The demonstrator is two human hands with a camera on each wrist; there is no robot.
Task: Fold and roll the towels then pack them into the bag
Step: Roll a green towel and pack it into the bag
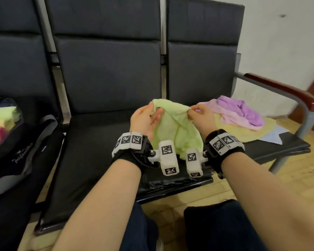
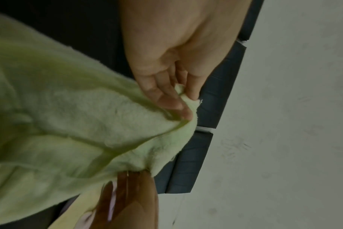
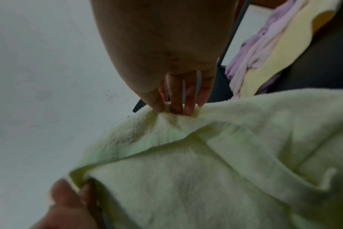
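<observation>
Near the front edge of the middle seat (image 1: 91,151), two hands hold up a soft green towel (image 1: 178,131). The left hand (image 1: 143,118) pinches the top edge on the left with thumb and fingers, and the right hand (image 1: 200,117) pinches the top edge on the right. The towel hangs down between them. Farther right, a pink and purple towel pile (image 1: 241,113) lies on a yellow towel (image 1: 261,131). At the far left sits a black bag (image 1: 20,147) with rolled towels (image 1: 2,120) inside.
</observation>
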